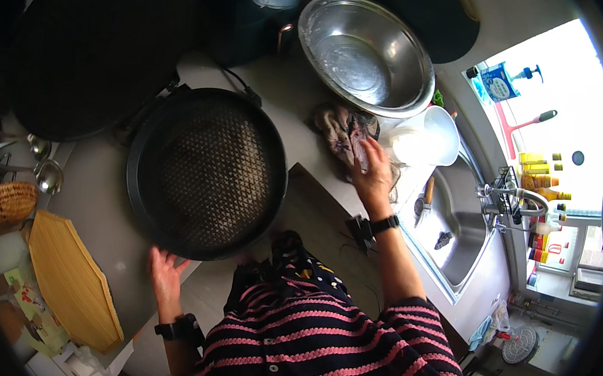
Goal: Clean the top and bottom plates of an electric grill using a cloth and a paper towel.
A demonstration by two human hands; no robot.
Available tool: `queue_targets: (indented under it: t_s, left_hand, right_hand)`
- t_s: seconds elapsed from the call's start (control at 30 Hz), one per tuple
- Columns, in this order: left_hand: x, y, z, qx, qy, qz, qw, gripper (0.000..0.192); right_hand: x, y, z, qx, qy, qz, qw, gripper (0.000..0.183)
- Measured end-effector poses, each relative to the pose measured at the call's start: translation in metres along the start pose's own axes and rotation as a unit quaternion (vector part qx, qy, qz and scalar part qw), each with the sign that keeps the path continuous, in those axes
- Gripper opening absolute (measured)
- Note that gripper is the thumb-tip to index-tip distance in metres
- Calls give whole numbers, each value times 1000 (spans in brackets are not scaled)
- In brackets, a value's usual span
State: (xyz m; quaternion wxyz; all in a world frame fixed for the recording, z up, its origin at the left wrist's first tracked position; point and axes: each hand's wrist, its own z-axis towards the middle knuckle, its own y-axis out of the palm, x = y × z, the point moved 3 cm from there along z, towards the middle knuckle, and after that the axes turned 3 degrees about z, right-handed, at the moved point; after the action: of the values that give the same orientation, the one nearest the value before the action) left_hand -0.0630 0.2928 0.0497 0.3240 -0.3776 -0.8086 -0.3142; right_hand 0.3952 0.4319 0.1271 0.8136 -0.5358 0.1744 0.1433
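Observation:
A round dark electric griddle pan with a textured base lies on the counter before me, its raised round lid tilted back at the upper left. My left hand is empty beside the pan's near edge, palm up with fingers apart. Over at the right, my right hand is spread on or just above a crumpled patterned cloth; whether the fingers touch it is unclear. A large stainless steel basin stands behind the cloth. White translucent plastic containers are right of the cloth.
At right is a steel sink holding a brown-handled utensil, with a faucet beyond. Several bottles line the windowsill. Ladles, a woven basket and a flat wooden board occupy the left. A power cord runs behind the pan.

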Motion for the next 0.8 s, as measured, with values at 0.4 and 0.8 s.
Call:
queue_targets:
  t_s: [0.4, 0.8]
  left_hand:
    - [-13, -25, 1, 173, -10, 168, 970, 22]
    - [-8, -19, 5, 178, 2, 135, 975, 15]
  right_hand:
    - [151, -18, -81, -66, 536, 407, 736, 17]
    - [211, -130, -148, 257, 542, 354, 718, 45]
